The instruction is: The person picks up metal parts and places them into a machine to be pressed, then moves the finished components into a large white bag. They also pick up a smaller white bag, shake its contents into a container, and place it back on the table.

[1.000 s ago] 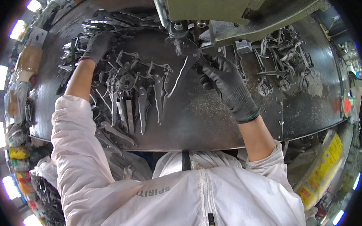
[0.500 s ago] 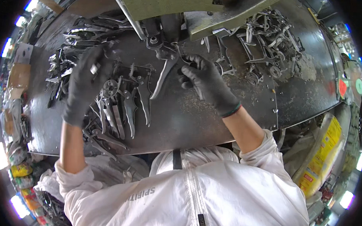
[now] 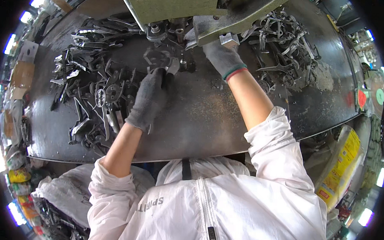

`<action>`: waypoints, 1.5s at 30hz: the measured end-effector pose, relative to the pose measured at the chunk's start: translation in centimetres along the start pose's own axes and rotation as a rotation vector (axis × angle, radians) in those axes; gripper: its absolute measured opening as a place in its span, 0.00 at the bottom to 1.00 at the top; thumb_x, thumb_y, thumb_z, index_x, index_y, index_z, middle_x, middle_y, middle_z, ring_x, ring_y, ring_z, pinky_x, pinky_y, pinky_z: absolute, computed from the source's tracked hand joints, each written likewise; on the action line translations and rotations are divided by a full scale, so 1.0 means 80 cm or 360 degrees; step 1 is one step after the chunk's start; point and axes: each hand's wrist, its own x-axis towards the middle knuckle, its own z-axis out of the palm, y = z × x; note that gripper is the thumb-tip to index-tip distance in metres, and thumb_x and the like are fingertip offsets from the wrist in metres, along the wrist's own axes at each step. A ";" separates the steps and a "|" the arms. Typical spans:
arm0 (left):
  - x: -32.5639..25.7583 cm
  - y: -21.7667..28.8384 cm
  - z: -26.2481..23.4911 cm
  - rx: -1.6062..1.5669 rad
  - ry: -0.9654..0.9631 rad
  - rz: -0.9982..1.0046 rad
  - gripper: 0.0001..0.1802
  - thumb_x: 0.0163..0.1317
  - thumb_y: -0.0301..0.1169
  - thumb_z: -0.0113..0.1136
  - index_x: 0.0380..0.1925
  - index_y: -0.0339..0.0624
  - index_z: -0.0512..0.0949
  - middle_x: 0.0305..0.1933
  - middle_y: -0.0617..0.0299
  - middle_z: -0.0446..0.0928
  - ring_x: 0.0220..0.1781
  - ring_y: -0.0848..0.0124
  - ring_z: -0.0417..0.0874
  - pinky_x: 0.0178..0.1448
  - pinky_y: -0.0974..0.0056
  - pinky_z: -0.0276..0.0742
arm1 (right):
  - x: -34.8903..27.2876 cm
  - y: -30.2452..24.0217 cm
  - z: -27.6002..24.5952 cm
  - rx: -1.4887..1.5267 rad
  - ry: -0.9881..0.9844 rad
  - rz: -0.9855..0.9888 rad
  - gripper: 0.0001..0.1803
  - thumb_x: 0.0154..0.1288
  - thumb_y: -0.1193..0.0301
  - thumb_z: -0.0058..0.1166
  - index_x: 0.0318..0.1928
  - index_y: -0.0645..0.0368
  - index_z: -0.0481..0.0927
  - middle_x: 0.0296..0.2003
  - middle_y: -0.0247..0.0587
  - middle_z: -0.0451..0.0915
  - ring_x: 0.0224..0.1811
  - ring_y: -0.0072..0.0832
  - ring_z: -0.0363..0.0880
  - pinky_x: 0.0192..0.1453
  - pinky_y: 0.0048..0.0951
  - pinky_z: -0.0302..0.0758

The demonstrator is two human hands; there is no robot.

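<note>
My left hand (image 3: 149, 99), in a dark grey glove, pinches a blurred metal tool part with a curved jaw-like end (image 3: 157, 58), in front of the press. My right hand (image 3: 224, 58), gloved too, reaches up under the green press arm (image 3: 229, 25); its fingers are hidden there, so what they hold does not show. Just left of that hand, a flat pale metal piece (image 3: 190, 38) sticks out below the arm. A small upright pin (image 3: 183, 61) stands on the table between my hands.
A heap of dark metal handles and tool parts (image 3: 97, 93) lies to the left, with more handles (image 3: 104, 30) behind it. Loose metal parts (image 3: 283, 47) are piled at the far right. The metal table's front edge (image 3: 190, 159) runs close to my body.
My left hand has moved right from the left heap toward the press, bringing a metal part. My right hand has gone farther away, under the arm. The handle hanging below the press has left its place.
</note>
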 end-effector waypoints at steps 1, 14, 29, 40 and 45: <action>0.000 -0.015 -0.004 0.0007 -0.0001 0.0005 0.11 0.72 0.32 0.59 0.43 0.33 0.77 0.39 0.38 0.78 0.42 0.36 0.79 0.44 0.48 0.74 | 0.002 -0.001 0.004 0.0605 -0.0222 0.0464 0.14 0.75 0.62 0.52 0.50 0.53 0.86 0.45 0.43 0.89 0.48 0.37 0.89 0.44 0.39 0.85; -0.014 -0.028 -0.049 -0.0907 -0.0263 -0.0712 0.21 0.76 0.43 0.57 0.48 0.32 0.80 0.36 0.61 0.79 0.40 0.74 0.75 0.46 0.65 0.73 | -0.011 0.027 -0.158 0.1520 -0.0736 0.0744 0.30 0.62 0.68 0.60 0.65 0.61 0.72 0.46 0.61 0.84 0.53 0.60 0.84 0.59 0.58 0.79; -0.007 -0.005 -0.043 -0.0941 -0.0433 -0.0804 0.27 0.80 0.44 0.55 0.64 0.30 0.76 0.54 0.61 0.82 0.57 0.74 0.77 0.67 0.68 0.70 | -0.024 0.008 -0.147 0.1367 -0.0134 0.0835 0.23 0.69 0.63 0.64 0.58 0.60 0.75 0.47 0.55 0.83 0.44 0.43 0.88 0.48 0.44 0.85; 0.030 0.026 -0.047 -0.0956 -0.0581 -0.0580 0.27 0.81 0.43 0.51 0.66 0.30 0.73 0.53 0.53 0.85 0.56 0.71 0.82 0.65 0.64 0.75 | -0.015 0.047 -0.235 0.3753 -0.0710 0.1814 0.11 0.75 0.73 0.60 0.52 0.65 0.81 0.37 0.38 0.85 0.30 0.20 0.84 0.29 0.19 0.79; 0.026 0.029 -0.047 -0.0769 -0.0376 -0.0332 0.25 0.80 0.39 0.50 0.66 0.30 0.73 0.57 0.51 0.84 0.59 0.69 0.82 0.68 0.64 0.74 | -0.007 0.040 -0.244 0.3604 -0.0862 0.1586 0.11 0.76 0.71 0.59 0.53 0.65 0.82 0.37 0.36 0.85 0.32 0.19 0.83 0.32 0.18 0.78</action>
